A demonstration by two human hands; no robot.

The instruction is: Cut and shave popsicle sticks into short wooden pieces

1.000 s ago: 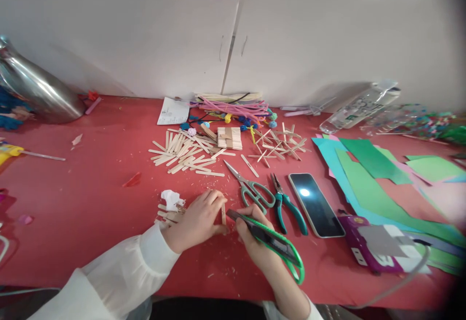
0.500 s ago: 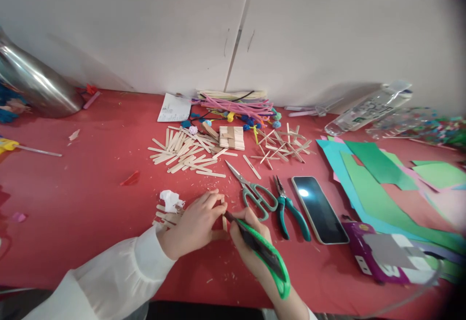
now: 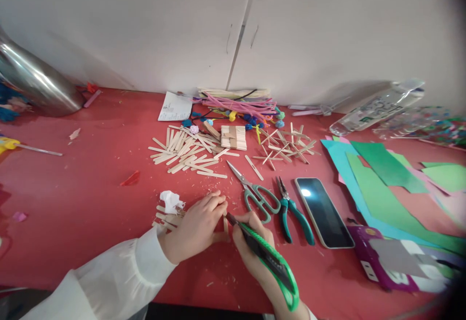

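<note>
Since a second ago the green cutter (image 3: 271, 258) has swung, its tail now nearer the bench's (image 3: 91, 189) front edge and its tip in at the wooden stick (image 3: 225, 226), just left of the scissors (image 3: 251, 185). The right hand (image 3: 251, 242) grips the cutter. The left hand (image 3: 194, 227) steadies the stick between fingers and thumb. Pliers (image 3: 286, 206) lie right of the scissors; loose sticks (image 3: 184, 150) are heaped beyond, to their left.

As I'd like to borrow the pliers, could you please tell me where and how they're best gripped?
Probably by the teal handles of the pliers, from the table's near edge: they splay that way, the narrow jaws point away, and scissors and phone flank them closely.
</note>
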